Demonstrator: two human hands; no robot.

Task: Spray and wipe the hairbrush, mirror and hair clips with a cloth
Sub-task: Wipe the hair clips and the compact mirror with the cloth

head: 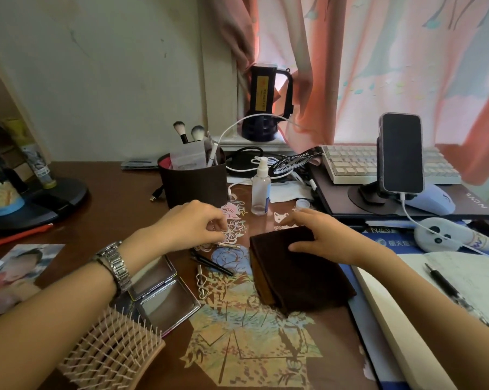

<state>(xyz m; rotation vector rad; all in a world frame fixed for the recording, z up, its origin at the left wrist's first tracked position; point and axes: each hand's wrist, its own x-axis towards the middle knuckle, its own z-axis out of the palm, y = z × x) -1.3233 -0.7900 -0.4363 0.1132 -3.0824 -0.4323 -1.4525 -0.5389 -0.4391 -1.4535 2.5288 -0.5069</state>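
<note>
— Left hand, fingers?
— Fingertips pinched together on a flat flower-shaped hair clip, just above the desk. Metal watch on that wrist.

— Right hand?
— Flat, fingers loosely together, palm down on the folded dark brown cloth. Thumb pressing on the top face. Nothing gripped.

— Around the fingers?
— Just below the pinched clip, a thin gold bar clip. Then two black bobby pins, lying close together and slanted. Below these, a silver clip with two hearts. All between the left hand and the cloth, on a coloured picture on the desk surface.

— Mirror, hairbrush?
— Open compact mirror, lying flat, partly under the left wrist. Wooden hairbrush at the near left edge, bristles up, partly hidden by the forearm.

— Further out?
— Clear spray bottle upright beyond both hands, well apart from the cloth. Left of it, dark round holder with makeup brushes. On the right, open notebook with a pen on it, touching the cloth's right side or just beside it, hard to tell. Behind, phone on a stand, keyboard, white mouse.
</note>
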